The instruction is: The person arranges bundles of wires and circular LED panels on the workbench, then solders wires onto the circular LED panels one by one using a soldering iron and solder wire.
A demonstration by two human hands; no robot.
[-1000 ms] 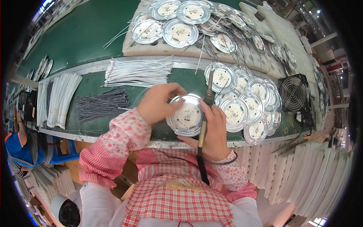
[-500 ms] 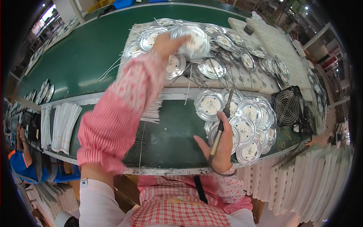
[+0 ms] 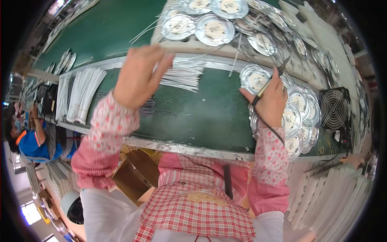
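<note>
My left hand [image 3: 139, 76] is raised over the bundle of white wires [image 3: 183, 72], fingers loosely bent and apart, with no held object visible. Some dark wires [image 3: 147, 107] lie partly behind its wrist. My right hand [image 3: 271, 101] grips a soldering iron [image 3: 262, 90] with a dark cable trailing over the wrist. It hovers at the heap of round silver LED discs [image 3: 292, 117], hiding part of them. Another bundle of white wires [image 3: 80, 94] lies on the green bench [image 3: 201, 125] to the left.
More wired discs [image 3: 213, 30] cover a pale foam board [image 3: 217, 48] across the back. A black fan [image 3: 334, 109] stands at the right. Foam panels [image 3: 326, 193] are stacked below right. A co-worker [image 3: 34, 141] in blue works at the left. An open cardboard box [image 3: 135, 169] is below the bench.
My left hand carried a disc onto the back pile and has come back nearer, without it. My right hand, still holding the iron, has moved up and right within the view.
</note>
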